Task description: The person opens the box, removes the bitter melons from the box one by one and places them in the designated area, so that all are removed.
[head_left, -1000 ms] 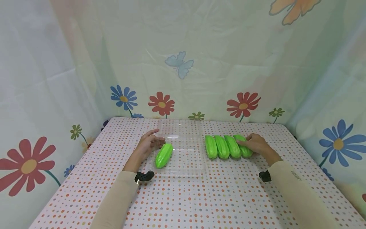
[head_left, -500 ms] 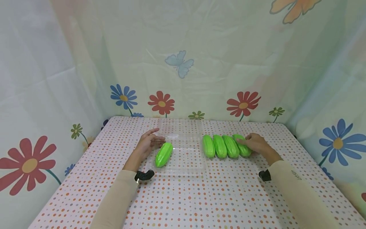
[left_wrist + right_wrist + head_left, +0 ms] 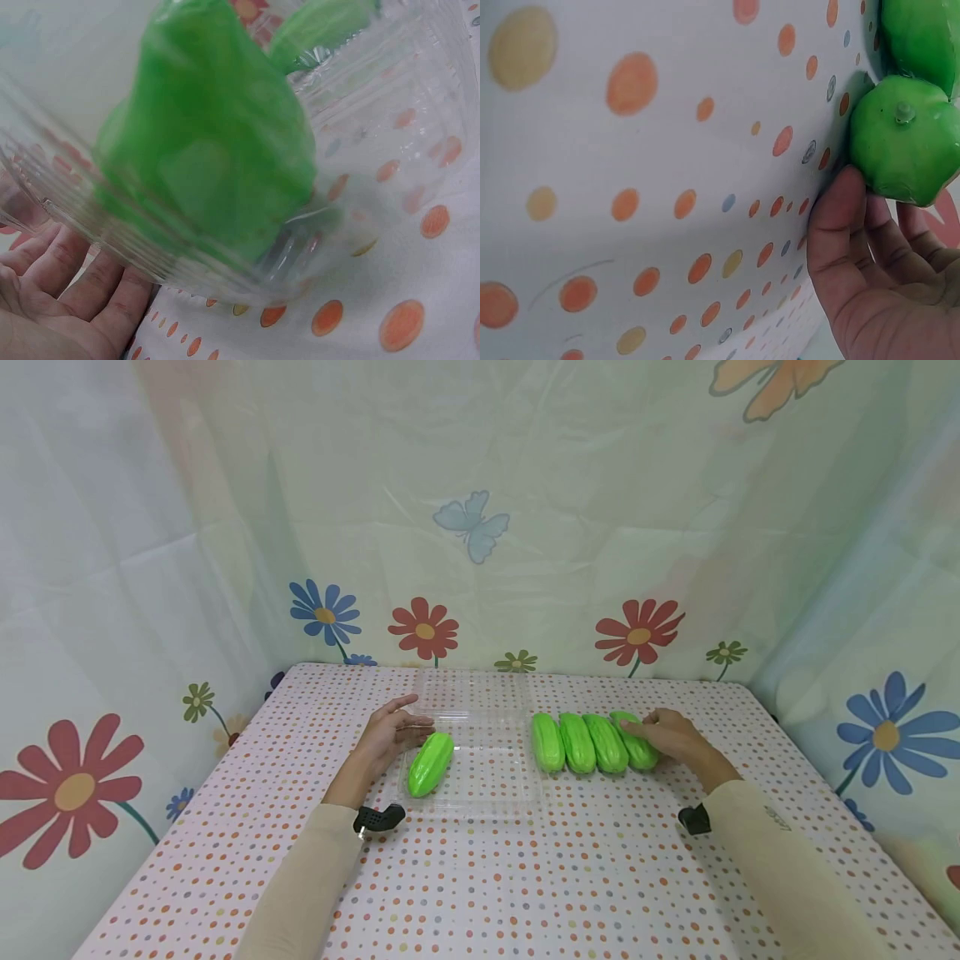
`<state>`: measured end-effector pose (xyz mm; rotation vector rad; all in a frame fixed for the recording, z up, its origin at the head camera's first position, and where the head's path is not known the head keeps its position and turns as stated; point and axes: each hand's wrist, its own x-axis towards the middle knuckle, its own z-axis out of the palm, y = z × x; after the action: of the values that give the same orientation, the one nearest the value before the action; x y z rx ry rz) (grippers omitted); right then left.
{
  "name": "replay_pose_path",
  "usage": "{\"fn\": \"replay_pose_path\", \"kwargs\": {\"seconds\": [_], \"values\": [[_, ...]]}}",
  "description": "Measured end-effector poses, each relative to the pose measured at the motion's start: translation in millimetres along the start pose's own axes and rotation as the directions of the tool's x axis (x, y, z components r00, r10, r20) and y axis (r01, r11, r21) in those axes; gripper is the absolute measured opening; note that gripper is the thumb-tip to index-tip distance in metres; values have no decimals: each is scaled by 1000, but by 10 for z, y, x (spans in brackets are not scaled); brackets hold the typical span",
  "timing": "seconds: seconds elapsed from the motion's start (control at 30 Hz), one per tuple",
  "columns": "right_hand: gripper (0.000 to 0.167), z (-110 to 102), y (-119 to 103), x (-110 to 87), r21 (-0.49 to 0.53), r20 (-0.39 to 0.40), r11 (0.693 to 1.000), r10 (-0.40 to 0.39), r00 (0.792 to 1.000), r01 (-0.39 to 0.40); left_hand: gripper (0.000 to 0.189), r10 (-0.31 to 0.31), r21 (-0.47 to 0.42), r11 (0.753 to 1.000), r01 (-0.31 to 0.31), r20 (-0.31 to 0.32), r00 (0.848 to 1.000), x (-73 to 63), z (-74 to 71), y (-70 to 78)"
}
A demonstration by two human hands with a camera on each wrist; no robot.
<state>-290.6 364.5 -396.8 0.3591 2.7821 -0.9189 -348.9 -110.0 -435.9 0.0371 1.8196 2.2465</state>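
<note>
A clear plastic container (image 3: 480, 806) with its lid folded back lies mid-table. One bright green, ridged cucumber (image 3: 431, 766) leans at its left side, seen large through the clear wall in the left wrist view. My left hand (image 3: 387, 739) rests along the container's left wall with loose fingers; in the left wrist view its fingers (image 3: 97, 289) are beside and below that wall. Several like cucumbers (image 3: 577, 745) lie side by side just right of the container. My right hand (image 3: 671, 735) touches the rightmost cucumber (image 3: 640, 752) from its outer side, its fingers (image 3: 840, 217) against it.
White cloth with coloured dots covers the table (image 3: 480, 893). Fabric walls with printed flowers (image 3: 423, 620) and butterflies enclose the back and both sides. A black wrist camera (image 3: 380, 819) sits on the left wrist, another (image 3: 694, 820) on the right.
The row of cucumbers has slid slightly left towards the container, with the right hand against its outer end. The left hand and the cucumber in the container look the same.
</note>
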Motion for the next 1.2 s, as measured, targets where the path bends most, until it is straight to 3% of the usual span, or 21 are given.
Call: {"fn": "replay_pose_path", "kwargs": {"seconds": [0.53,0.83,1.03,1.2], "values": [[83,13,-12,9,-28,-5,999,14,1000,-14,55,1,5,1000,-1,8,1000,-3,-10,-5],[90,-14,-40,-12,-101,-34,994,28,999,-31,54,2,16,1000,-2,8,1000,1,-3,2],[91,-12,-82,-31,-108,-119,993,33,992,-46,54,4,22,1000,-4,8,1000,14,-4,-1],[86,6,-131,-46,-59,-230,996,46,972,-61,54,0,25,1000,0,3,1000,16,-4,0]]}}
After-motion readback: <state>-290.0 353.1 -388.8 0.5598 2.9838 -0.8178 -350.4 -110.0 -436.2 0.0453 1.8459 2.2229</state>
